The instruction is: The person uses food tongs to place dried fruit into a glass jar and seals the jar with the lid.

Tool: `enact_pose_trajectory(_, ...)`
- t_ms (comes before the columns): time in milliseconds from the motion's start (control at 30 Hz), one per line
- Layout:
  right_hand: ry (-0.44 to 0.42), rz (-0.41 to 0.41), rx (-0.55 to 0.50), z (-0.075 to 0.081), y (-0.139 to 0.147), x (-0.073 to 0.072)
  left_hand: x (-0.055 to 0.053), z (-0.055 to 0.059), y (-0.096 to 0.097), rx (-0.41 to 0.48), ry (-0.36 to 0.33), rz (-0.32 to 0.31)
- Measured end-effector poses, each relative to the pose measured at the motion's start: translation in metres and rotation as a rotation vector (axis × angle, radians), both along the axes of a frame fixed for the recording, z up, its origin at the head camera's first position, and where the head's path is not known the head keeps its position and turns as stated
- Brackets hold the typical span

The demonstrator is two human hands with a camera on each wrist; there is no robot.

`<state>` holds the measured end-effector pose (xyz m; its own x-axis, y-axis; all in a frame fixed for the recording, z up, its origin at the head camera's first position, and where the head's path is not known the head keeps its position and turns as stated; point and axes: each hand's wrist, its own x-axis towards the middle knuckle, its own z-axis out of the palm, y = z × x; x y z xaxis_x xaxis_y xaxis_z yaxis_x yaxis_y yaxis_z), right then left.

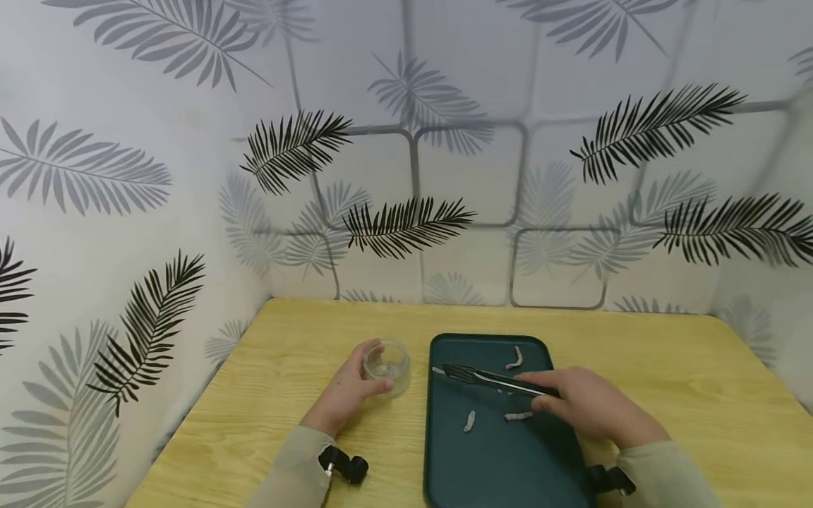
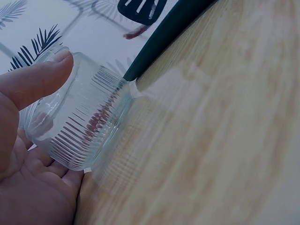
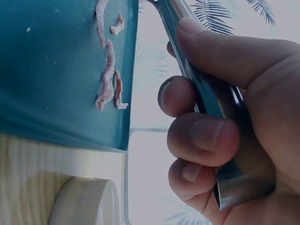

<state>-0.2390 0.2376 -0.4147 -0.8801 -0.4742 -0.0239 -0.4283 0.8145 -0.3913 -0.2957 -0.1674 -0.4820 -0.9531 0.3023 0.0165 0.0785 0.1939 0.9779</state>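
My left hand holds a small clear glass jar on the table, thumb on its near side. Through the ribbed glass in the left wrist view, something reddish shows. My right hand grips metal tongs with black slotted tips, fingers curled round the handle. At the tips, over the left rim of a dark green tray, a small pinkish worm-like strip sticks out; whether the tips pinch it I cannot tell. Several similar strips lie on the tray.
The tray stands on a yellow wood-grain table, right of the jar. A pale round object sits beside the tray in the right wrist view; its kind is unclear. Leaf-patterned walls rise behind and at both sides.
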Motion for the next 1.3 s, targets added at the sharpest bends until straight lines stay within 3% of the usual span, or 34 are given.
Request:
enact_pose_trajectory(300,-0.005,-0.035,-0.017,0.009,-0.008,0.002,0.001,0.001,-0.002,0.002,0.019,-0.006)
enact_pose_trajectory(533,0.088,0.027,-0.059,0.009,-0.019,0.007,0.0,-0.001,-0.003,0.009,0.018,0.0)
enact_pose_trajectory(733,0.076,0.041,-0.101,0.012,-0.031,0.008,0.0,-0.001,-0.004,0.002,0.006,0.006)
enact_pose_trajectory(867,0.118,0.034,-0.125,0.013,-0.041,0.006,0.001,-0.001,-0.003,0.002,0.018,0.007)
enact_pose_trajectory(1100,0.217,0.04,-0.095,0.015,-0.062,0.002,0.001,0.0,0.0,0.022,0.023,0.012)
enact_pose_trajectory(1300,0.232,0.076,-0.068,0.017,-0.077,0.002,0.003,0.003,0.001,0.028,0.017,0.015)
